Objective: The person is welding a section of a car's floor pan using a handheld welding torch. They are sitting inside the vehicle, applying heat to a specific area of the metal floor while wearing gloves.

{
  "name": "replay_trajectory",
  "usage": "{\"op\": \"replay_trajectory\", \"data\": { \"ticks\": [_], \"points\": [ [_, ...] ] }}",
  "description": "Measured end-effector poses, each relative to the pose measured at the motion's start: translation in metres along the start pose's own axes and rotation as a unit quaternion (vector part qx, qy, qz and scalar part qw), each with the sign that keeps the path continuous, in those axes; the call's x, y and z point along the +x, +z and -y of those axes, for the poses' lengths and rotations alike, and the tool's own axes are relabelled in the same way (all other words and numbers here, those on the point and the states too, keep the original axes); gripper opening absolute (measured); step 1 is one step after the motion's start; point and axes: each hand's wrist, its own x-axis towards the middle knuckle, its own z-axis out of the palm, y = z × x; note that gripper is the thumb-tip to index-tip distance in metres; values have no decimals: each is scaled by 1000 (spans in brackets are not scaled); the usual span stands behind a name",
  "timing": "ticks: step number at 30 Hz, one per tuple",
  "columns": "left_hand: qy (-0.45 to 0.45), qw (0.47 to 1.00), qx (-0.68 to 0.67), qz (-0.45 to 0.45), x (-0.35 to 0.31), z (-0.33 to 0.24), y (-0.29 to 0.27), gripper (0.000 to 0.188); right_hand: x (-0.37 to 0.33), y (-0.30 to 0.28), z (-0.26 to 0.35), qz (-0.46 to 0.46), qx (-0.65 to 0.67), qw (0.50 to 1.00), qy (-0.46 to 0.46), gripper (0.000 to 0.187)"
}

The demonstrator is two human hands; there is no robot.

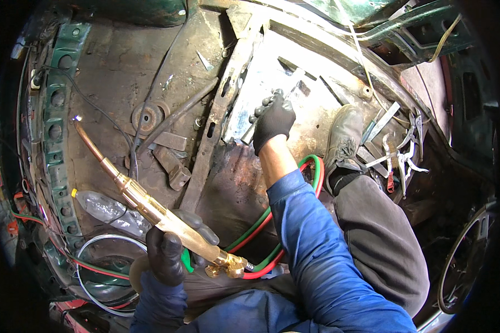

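My left hand (169,252), in a black glove, is closed round the brass body of a gas torch (144,205). The torch points up and left, and a small bright flame shows at its copper tip. Red and green hoses (261,230) loop from its valve end behind my right forearm. My right hand (275,119), also gloved, makes a fist round what looks like a hammer (248,135). One end of its handle sticks out below the fist; the far end is washed out by glare. Beneath it lies a brightly lit sheet-metal panel (311,114).
A perforated metal rail (203,139) crosses the rusty floor. Nearby lie a grinding disc (147,117), a bar (178,114), metal blocks (172,166) and a plastic bottle (108,208). Locking pliers (405,155) lie right of my boot (344,136). Cables (103,108) cross the left side.
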Motion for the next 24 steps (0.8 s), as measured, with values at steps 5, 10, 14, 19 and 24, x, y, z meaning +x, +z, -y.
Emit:
{"op": "replay_trajectory", "data": {
  "ticks": [5, 10, 14, 19, 24],
  "points": [
    [5, 1000, -6, -12, 1, -1, 3, 71, -4, 6, -11, 5, 13, 1000, 20, 19],
    [0, 1000, -6, -8, 1, 0, 1, 71, -5, 11, -2, 28, -28, 999, 37, 19],
    [0, 1000, -12, -1, 1, 0, 2, 71, -3, -3, -12, 27, -47, 998, -35, 17],
    [-9, 1000, 15, 10, 1, -1, 4, 70, 1, -15, -25, 29, -62, 990, -122, 20],
    [-6, 1000, 15, 16, 0, -1, 4, 71, -5, -18, -4, 83, -19, 995, 60, 17]
  ]
}}
